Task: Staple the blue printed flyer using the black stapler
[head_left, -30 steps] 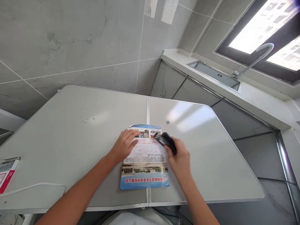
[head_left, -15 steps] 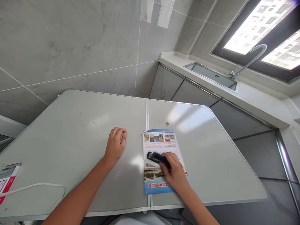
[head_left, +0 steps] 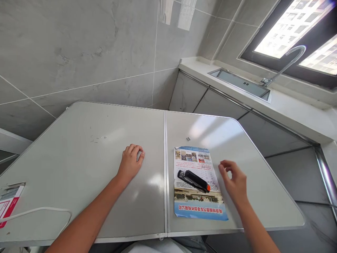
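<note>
Printed sheet [head_left: 200,197]: large red Chinese characters on blue band, inverted to wearer; fine print illegible. Stapler [head_left: 194,181] lies slantwise on it: black, orange-red end, metal strip. Left hand [head_left: 131,159] rests loosely curled on table [head_left: 81,158], empty; right hand [head_left: 233,178], narrow gap, empty, just beside sheet.

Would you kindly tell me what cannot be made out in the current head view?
In the head view:
- Fine print on the leaflet: too small.
- Leaflet's middle: partly covered by the black stapler.
- Palm of the left hand: hidden by its own back.
- Red-and-white printed item: cut off by the left edge.
</note>
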`<state>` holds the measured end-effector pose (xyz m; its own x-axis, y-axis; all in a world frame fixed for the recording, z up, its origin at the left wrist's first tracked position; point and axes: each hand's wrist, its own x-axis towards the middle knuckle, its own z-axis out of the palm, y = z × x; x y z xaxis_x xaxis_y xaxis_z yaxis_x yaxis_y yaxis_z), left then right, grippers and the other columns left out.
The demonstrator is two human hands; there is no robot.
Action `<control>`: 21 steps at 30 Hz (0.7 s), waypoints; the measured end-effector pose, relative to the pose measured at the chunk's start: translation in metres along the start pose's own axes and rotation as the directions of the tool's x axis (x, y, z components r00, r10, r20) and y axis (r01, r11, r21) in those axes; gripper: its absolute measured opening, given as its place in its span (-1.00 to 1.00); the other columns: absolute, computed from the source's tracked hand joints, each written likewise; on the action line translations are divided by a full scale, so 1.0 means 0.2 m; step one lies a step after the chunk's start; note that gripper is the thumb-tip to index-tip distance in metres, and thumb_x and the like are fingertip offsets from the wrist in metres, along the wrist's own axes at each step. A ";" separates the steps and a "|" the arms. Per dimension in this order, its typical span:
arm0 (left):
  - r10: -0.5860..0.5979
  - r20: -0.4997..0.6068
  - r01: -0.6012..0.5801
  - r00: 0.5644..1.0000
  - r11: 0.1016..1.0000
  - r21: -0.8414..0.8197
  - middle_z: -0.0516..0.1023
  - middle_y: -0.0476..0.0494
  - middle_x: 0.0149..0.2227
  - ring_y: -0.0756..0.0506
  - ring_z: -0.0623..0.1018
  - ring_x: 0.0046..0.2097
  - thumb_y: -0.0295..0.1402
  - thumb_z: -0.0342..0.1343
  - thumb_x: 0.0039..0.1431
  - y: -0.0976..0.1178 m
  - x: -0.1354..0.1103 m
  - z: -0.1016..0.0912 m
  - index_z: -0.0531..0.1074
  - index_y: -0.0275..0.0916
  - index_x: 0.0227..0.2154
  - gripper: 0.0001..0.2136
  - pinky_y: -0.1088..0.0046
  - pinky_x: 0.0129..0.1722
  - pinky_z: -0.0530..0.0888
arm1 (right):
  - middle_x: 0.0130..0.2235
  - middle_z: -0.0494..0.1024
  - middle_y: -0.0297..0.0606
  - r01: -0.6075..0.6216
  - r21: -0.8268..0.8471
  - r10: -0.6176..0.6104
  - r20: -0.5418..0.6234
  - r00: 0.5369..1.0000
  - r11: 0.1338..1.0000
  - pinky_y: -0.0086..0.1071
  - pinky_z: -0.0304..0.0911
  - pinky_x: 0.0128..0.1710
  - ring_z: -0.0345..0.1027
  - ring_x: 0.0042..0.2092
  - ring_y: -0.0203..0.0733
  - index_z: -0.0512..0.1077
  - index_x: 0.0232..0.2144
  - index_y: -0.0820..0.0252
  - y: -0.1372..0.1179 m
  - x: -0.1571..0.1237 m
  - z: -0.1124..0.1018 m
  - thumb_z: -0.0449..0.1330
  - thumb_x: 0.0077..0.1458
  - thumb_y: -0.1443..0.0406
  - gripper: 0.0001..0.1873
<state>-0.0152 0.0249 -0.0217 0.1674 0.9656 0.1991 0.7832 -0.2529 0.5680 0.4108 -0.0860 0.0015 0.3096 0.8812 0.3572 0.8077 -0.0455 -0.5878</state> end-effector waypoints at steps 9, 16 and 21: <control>0.015 0.013 -0.016 1.000 0.997 0.070 0.47 -0.19 -0.09 -0.25 0.48 -0.06 -0.33 0.04 0.36 -0.01 0.00 0.02 0.46 -0.12 -0.18 -0.89 0.06 0.00 0.43 | -0.46 0.47 -0.24 -0.034 -0.336 0.080 0.124 0.989 0.941 -0.30 0.06 -0.36 0.25 -0.42 -0.16 0.34 -0.47 0.09 0.36 0.25 0.10 0.06 0.24 0.09 -0.70; 0.004 0.024 -0.006 1.000 0.997 0.073 0.47 -0.19 -0.09 -0.25 0.48 -0.05 -0.32 0.04 0.37 -0.01 0.00 0.01 0.44 -0.12 -0.18 -0.90 0.06 0.00 0.42 | -0.42 0.51 -0.23 -0.018 -0.326 0.064 0.130 0.989 0.945 -0.31 0.08 -0.33 0.29 -0.37 -0.14 0.35 -0.44 0.09 0.34 0.23 0.10 0.05 0.27 0.09 -0.69; 0.001 0.024 -0.002 1.000 0.998 0.063 0.48 -0.18 -0.10 -0.24 0.48 -0.04 -0.31 0.05 0.38 -0.01 0.01 0.01 0.47 -0.11 -0.19 -0.89 0.08 0.00 0.42 | -0.49 0.47 -0.25 -0.068 -0.211 0.078 0.038 0.996 0.975 -0.27 0.15 -0.32 0.27 -0.43 -0.16 0.39 -0.47 0.12 0.26 0.22 0.05 0.12 0.22 0.02 -0.64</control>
<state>-0.0144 0.0268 -0.0243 0.1825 0.9666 0.1800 0.8189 -0.2507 0.5162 0.4604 -0.0454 -0.0209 0.3519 0.8925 0.2823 0.8725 -0.2035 -0.4443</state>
